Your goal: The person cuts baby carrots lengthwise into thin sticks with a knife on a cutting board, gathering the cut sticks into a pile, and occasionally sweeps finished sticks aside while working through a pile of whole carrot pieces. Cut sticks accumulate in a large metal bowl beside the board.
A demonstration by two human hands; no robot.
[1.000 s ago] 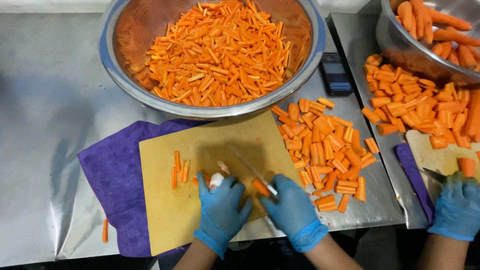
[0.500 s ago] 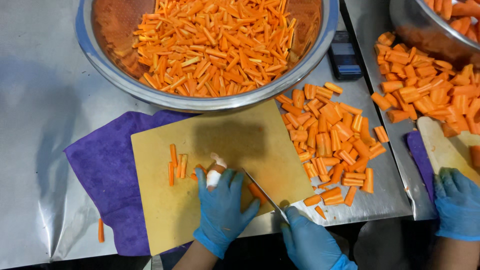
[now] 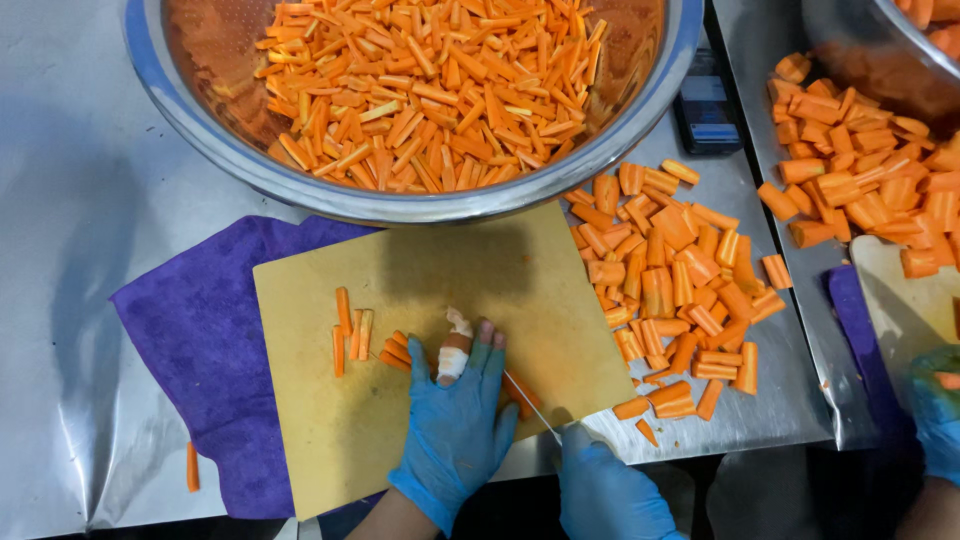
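Observation:
My left hand, in a blue glove with cut-off fingertips and a white bandage on one finger, presses down on carrot pieces on the yellow cutting board. My right hand, also gloved in blue, grips a knife whose thin blade runs along the right side of my left fingers. A few cut carrot sticks lie on the board to the left of my hand.
A large steel bowl full of carrot sticks stands behind the board. A pile of carrot chunks lies right of the board. A purple cloth sits under the board. Another person's gloved hand works at a second board at right. A dark phone.
My right hand has drawn back toward the table's front edge with the knife, the blade now close beside my left fingers. The view has shifted nearer to the board.

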